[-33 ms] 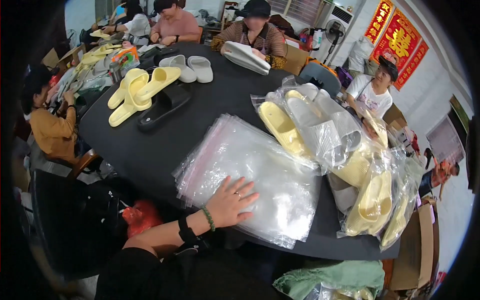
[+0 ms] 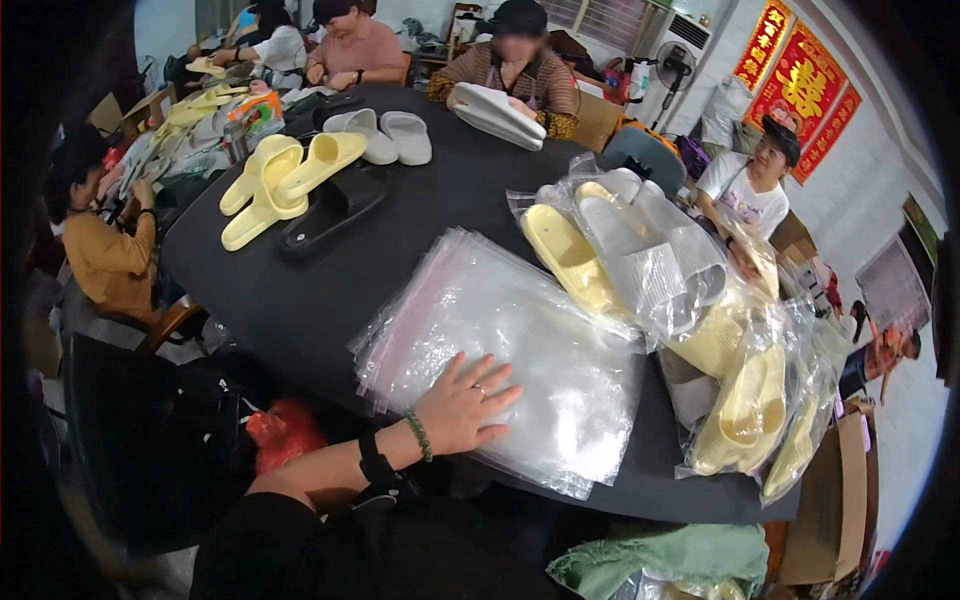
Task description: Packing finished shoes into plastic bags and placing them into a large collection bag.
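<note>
My left hand [image 2: 465,408] lies palm down with fingers spread on a stack of clear plastic zip bags [image 2: 545,345] at the table's near edge. It wears a ring, a green bead bracelet and a black wristband, and grips nothing. My right hand is not in view. Just right of the stack is a heap of bagged slides: a grey pair [image 2: 655,265] and a yellow slide [image 2: 570,255] on top, with another yellow pair [image 2: 745,415] nearer me. Toward the far left lie loose yellow slides [image 2: 275,195], a black slide [image 2: 330,212] and a grey pair [image 2: 390,138].
Across the black table [image 2: 300,310], a person holds a grey slide [image 2: 500,115]. Another person [image 2: 745,190] is at the right, behind the heap. Several people work around a slipper-covered table at the left. A green sack [image 2: 660,560] and a cardboard box [image 2: 825,500] stand below the near right edge.
</note>
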`<action>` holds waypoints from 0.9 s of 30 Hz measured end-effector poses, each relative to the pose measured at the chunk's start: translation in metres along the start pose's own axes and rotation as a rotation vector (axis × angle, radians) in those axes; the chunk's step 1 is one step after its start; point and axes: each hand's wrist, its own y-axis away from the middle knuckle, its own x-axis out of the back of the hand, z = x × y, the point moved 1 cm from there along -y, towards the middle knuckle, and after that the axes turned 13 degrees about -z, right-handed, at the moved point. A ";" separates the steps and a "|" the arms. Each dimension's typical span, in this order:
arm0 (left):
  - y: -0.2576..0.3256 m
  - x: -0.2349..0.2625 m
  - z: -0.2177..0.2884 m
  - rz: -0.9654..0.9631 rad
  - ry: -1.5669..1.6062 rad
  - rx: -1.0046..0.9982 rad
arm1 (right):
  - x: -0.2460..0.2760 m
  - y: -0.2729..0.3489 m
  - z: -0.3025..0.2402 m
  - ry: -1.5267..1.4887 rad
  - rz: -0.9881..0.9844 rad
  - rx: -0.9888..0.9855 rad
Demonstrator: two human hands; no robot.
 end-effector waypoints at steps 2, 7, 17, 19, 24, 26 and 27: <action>-0.001 0.000 0.000 -0.005 0.017 0.009 | -0.005 -0.015 -0.010 -0.040 -0.024 0.027; -0.003 -0.002 -0.002 -0.009 0.009 -0.008 | -0.023 -0.046 -0.041 -0.149 -0.086 0.080; -0.001 -0.005 0.002 0.000 -0.021 -0.010 | -0.049 -0.067 -0.088 -0.367 -0.201 0.101; -0.002 -0.005 0.001 -0.005 -0.031 0.000 | -0.047 -0.069 -0.088 -0.398 -0.214 0.092; -0.002 -0.007 0.000 -0.005 -0.036 -0.006 | -0.043 -0.084 -0.099 -0.488 -0.245 0.083; -0.001 -0.007 0.001 0.011 -0.040 -0.015 | -0.043 -0.086 -0.102 -0.523 -0.264 0.078; -0.003 -0.006 0.001 0.003 -0.043 -0.016 | -0.043 -0.088 -0.103 -0.540 -0.273 0.073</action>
